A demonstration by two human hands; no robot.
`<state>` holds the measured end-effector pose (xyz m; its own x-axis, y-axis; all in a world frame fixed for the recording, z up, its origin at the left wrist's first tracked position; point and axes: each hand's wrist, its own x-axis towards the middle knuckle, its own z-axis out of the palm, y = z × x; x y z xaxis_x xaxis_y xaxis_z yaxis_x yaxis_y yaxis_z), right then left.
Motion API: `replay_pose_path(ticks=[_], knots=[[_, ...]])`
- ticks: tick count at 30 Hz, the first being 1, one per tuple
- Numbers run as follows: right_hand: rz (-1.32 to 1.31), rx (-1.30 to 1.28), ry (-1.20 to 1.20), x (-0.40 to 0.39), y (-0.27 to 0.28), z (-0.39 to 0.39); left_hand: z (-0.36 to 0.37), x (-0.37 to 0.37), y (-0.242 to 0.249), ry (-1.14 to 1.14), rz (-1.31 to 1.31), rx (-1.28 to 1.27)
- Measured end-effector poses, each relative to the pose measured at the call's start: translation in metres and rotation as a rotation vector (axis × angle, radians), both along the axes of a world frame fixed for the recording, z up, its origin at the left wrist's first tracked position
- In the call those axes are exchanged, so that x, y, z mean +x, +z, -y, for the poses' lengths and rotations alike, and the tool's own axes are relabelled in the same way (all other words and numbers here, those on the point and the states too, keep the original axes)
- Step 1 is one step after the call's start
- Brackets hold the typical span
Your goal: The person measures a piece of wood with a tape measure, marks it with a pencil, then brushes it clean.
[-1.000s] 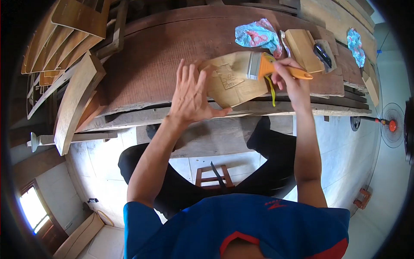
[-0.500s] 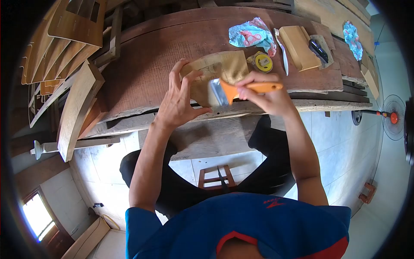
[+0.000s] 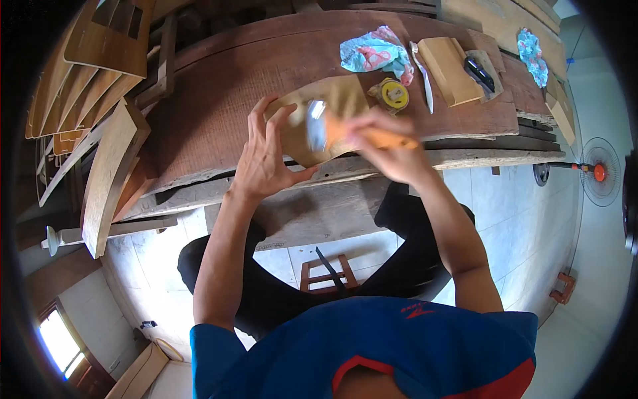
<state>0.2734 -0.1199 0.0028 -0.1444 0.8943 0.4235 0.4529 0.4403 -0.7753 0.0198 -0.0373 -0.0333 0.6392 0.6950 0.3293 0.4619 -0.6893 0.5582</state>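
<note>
My right hand [image 3: 389, 143] is closed on the orange handle of a paint brush [image 3: 318, 126], blurred by motion. The brush's metal part is over a brown, paper-like sheet [image 3: 342, 93] on the reddish wooden bench. My left hand [image 3: 262, 156] has its fingers spread and curved at the sheet's left edge, fingertips against or just above it. A round yellow tape measure [image 3: 392, 95] lies right of the sheet. Behind it is a crumpled blue and pink cloth [image 3: 377, 54].
Farther right on the bench [image 3: 226, 86] lie a white-handled tool [image 3: 424, 80], a wooden block [image 3: 450, 70] and a black object [image 3: 480, 74]. Curved wooden panels [image 3: 106, 43] stand at the left. A fan [image 3: 599, 173] is at the far right.
The brush in my right hand has moved left and up over the sheet. The whole view has shifted slightly. My left hand keeps nearly the same place at the sheet.
</note>
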Motion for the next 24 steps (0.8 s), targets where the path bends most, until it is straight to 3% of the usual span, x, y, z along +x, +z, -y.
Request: replay_pose_path(ticks=[1, 4, 5, 6, 8, 9, 10, 12, 14, 16, 18, 22, 23, 24], knots=[[0.062, -0.176, 0.150, -0.001, 0.008, 0.007, -0.002, 0.002, 0.000, -0.007, 0.006, 0.015], [-0.169, -0.171, -0.011, 0.023, -0.005, 0.004, 0.002, -0.001, 0.002, -0.014, -0.028, 0.027], [-0.198, -0.194, -0.231, 0.027, -0.001, 0.000, 0.002, -0.001, 0.003, -0.010, -0.050, 0.027], [-0.303, -0.124, -0.303, 0.019, 0.006, -0.004, 0.002, 0.000, 0.005, 0.003, -0.070, 0.031], [-0.158, -0.249, -0.147, 0.012, -0.001, 0.004, 0.000, -0.002, 0.002, 0.000, -0.059, 0.028], [-0.215, -0.410, 0.039, 0.005, 0.006, 0.006, -0.003, -0.003, 0.001, -0.001, -0.067, -0.004], [-0.152, -0.385, 0.100, 0.003, 0.002, 0.009, -0.003, -0.004, 0.000, -0.005, -0.077, -0.044], [-0.260, -0.347, -0.025, 0.015, 0.004, 0.006, -0.001, -0.005, 0.002, 0.011, -0.084, -0.009], [-0.311, -0.303, -0.324, 0.019, 0.005, 0.000, 0.000, -0.001, 0.003, 0.019, -0.101, 0.003], [-0.100, -0.133, -0.210, 0.007, -0.007, 0.005, -0.001, -0.001, 0.005, -0.005, -0.038, 0.005], [-0.076, -0.318, 0.063, 0.001, 0.008, 0.013, -0.003, 0.001, 0.007, -0.028, -0.001, 0.011], [-0.111, -0.127, -0.278, 0.013, 0.005, 0.008, -0.001, 0.001, 0.012, -0.028, 0.001, 0.048], [-0.038, -0.012, -0.412, 0.004, 0.005, 0.008, 0.000, 0.001, 0.014, -0.033, 0.015, 0.057], [0.199, 0.350, -0.275, 0.002, -0.008, 0.005, -0.001, 0.004, 0.014, -0.047, 0.038, 0.073]])
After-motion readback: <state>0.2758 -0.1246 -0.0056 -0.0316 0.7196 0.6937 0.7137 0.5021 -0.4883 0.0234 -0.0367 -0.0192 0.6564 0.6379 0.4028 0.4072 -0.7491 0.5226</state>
